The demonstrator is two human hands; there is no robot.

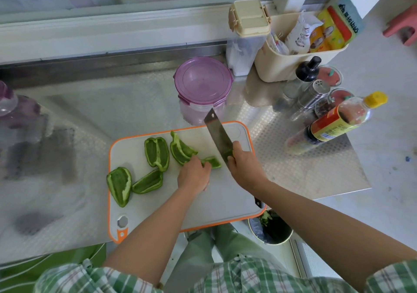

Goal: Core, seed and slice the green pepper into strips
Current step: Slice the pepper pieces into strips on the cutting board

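The person stands at a steel counter (90, 103), with a white cutting board (225, 193) edged in orange lying on it. The green pepper (156, 152) is already opened and lies on the board in five pieces, each with the inside turned up. Two pieces (119, 185) lie side by side at the left edge of the board. A wide one is in the middle, and a curved piece (180, 149) is just to its right.

The left hand (194, 175) rests on a narrow piece (213, 161) and holds it down with curled fingers. The fingertips are hidden under the back of the hand, so it seems to be a press from above rather than a pinch. The curved piece touches this hand at the knuckles.

The right hand (244, 165) is closed firmly around the cleaver (217, 132) where the blade meets the handle, and the forefinger lies on the blade. The blade points away from the person and leans a little to the left. Its lower part stands just beside the right end of the narrow piece.

Behind the board stands a round container with a purple lid (203, 80). To the right there are bottles, among them one with a yellow cap (338, 121), and a cream basket (282, 66) with packets. Below the counter edge a bin (269, 229) holds green scraps.
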